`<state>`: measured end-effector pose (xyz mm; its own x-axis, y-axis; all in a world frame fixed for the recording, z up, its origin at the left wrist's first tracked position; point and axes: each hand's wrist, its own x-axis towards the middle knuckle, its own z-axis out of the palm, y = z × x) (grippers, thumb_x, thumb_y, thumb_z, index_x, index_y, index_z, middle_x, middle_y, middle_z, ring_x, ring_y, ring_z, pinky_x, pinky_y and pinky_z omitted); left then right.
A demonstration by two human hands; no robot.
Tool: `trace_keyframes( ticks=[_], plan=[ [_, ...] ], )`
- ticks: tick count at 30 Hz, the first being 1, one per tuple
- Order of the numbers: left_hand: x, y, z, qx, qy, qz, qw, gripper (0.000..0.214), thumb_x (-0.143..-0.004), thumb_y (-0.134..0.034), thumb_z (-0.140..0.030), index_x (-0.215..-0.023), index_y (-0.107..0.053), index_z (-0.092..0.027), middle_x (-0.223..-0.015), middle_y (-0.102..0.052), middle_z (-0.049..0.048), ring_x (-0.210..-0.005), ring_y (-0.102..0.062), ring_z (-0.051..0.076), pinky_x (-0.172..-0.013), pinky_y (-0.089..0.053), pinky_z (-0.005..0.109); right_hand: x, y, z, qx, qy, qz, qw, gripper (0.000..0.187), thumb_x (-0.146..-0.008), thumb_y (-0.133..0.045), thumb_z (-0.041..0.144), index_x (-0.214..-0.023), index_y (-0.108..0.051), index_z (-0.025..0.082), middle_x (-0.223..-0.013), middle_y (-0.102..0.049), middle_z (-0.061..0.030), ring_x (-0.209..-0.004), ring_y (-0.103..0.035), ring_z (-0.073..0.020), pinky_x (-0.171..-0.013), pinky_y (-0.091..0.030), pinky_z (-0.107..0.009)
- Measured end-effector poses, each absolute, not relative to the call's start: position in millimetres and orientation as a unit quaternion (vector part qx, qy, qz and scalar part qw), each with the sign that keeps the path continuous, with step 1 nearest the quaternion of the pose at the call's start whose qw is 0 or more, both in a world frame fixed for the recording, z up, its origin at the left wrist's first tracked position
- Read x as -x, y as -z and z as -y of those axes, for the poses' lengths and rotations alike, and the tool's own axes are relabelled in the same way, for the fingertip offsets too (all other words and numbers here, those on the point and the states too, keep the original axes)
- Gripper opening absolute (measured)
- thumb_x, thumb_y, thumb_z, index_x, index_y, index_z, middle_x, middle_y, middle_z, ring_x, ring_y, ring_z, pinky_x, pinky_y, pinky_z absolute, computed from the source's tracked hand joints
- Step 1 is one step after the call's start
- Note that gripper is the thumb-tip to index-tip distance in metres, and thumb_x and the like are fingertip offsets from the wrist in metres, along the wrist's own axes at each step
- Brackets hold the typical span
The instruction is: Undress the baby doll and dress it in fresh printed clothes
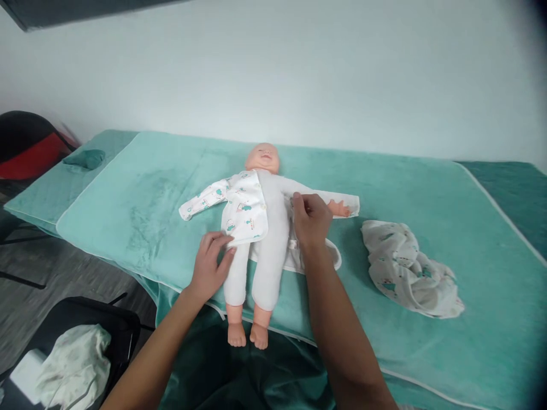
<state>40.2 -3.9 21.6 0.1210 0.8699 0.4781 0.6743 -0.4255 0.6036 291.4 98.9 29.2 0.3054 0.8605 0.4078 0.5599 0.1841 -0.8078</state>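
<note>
A baby doll (pixel 262 245) lies on its back on a teal blanket (pixel 141 205), head toward the wall. It wears a white printed jacket (pixel 243 213), folded over one side of its chest. My left hand (pixel 210 263) rests with fingers stretched out on the jacket's lower hem beside the doll's hip. My right hand (pixel 311 219) is closed in a pinch on the jacket's other front panel at the doll's side. The doll's bare feet hang near the blanket's front edge.
A crumpled white printed garment (pixel 410 267) lies on the blanket to the right. A small teal cloth (pixel 84 158) sits at the far left. A black chair (pixel 92 330) with pale cloth (pixel 74 364) stands at lower left; a red and black seat (pixel 25 148) at left.
</note>
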Motion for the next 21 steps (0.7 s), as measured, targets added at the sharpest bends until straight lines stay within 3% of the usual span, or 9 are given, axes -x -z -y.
trace_keyframes(
  ticks=[4, 7, 11, 13, 16, 18, 21],
  plan=[
    [-40.0, -21.3, 5.6, -0.729, -0.429, -0.513, 0.146, 0.010, -0.100, -0.056, -0.029, -0.104, -0.065, -0.028, -0.099, -0.067, 0.0059, -0.096, -0.064, 0.022, -0.086, -0.055, 0.043, -272.3, -48.8, -80.9, 0.510, -0.164, 0.708, 0.461, 0.045, -0.099, -0.048, 0.059, -0.069, -0.060, 0.027, -0.074, -0.063, -0.0078, -0.077, -0.057, -0.0266, -0.080, -0.046, -0.046],
    [-36.3, -22.4, 10.0, -0.736, -0.423, -0.490, 0.196, 0.010, -0.100, -0.056, -0.030, -0.099, -0.066, -0.030, -0.093, -0.068, 0.0045, -0.090, -0.065, 0.022, -0.081, -0.055, 0.042, -260.0, -57.0, -70.5, 0.466, -0.144, 0.779, 0.394, 0.037, -0.095, -0.061, 0.048, -0.066, -0.057, 0.025, -0.071, -0.063, -0.0027, -0.079, -0.056, -0.0237, -0.083, -0.042, -0.043],
    [-13.8, -14.2, 2.2, -0.712, -0.413, -0.515, 0.239, 0.015, -0.099, -0.055, -0.034, -0.095, -0.068, -0.029, -0.087, -0.068, 0.0040, -0.080, -0.065, 0.023, -0.073, -0.055, 0.042, -262.9, -59.6, -67.3, 0.411, -0.148, 0.823, 0.364, 0.034, -0.095, -0.062, 0.034, -0.064, -0.053, 0.024, -0.067, -0.061, 0.0002, -0.075, -0.053, -0.0204, -0.079, -0.037, -0.039],
    [3.4, -8.5, -14.2, -0.703, -0.412, -0.559, 0.154, 0.018, -0.097, -0.057, -0.034, -0.107, -0.070, -0.028, -0.103, -0.070, 0.0087, -0.096, -0.067, 0.028, -0.083, -0.056, 0.046, -268.5, -59.1, -68.8, 0.386, -0.171, 0.827, 0.371, 0.034, -0.095, -0.062, 0.032, -0.064, -0.051, 0.023, -0.065, -0.058, 0.0012, -0.072, -0.051, -0.0190, -0.078, -0.036, -0.038],
    [27.7, -4.7, -49.1, -0.697, -0.327, -0.638, -0.010, 0.048, -0.094, -0.057, -0.029, -0.141, -0.059, -0.018, -0.144, -0.056, 0.0207, -0.136, -0.052, 0.039, -0.110, -0.045, 0.058, -274.0, -56.6, -71.7, 0.367, -0.183, 0.827, 0.384, 0.035, -0.093, -0.063, 0.029, -0.063, -0.047, 0.022, -0.065, -0.056, 0.0017, -0.071, -0.049, -0.0179, -0.076, -0.034, -0.037],
    [39.6, -7.1, -72.5, -0.689, -0.231, -0.685, -0.049, 0.058, -0.096, -0.052, -0.029, -0.152, -0.049, -0.016, -0.153, -0.049, 0.0222, -0.140, -0.047, 0.040, -0.112, -0.043, 0.058, -275.0, -53.8, -73.2, 0.353, -0.180, 0.826, 0.400, 0.034, -0.093, -0.064, 0.026, -0.064, -0.047, 0.022, -0.064, -0.054, 0.0023, -0.069, -0.047, -0.0169, -0.074, -0.033, -0.036],
    [52.3, -14.9, -101.7, -0.696, -0.113, -0.706, -0.071, 0.056, -0.100, -0.041, -0.024, -0.156, -0.044, -0.019, -0.145, -0.057, 0.0195, -0.131, -0.055, 0.036, -0.105, -0.047, 0.051, -275.1, -49.9, -74.7, 0.331, -0.179, 0.825, 0.422, 0.033, -0.094, -0.065, 0.023, -0.066, -0.047, 0.021, -0.064, -0.054, 0.0031, -0.069, -0.047, -0.0155, -0.074, -0.033, -0.035]
  ],
)
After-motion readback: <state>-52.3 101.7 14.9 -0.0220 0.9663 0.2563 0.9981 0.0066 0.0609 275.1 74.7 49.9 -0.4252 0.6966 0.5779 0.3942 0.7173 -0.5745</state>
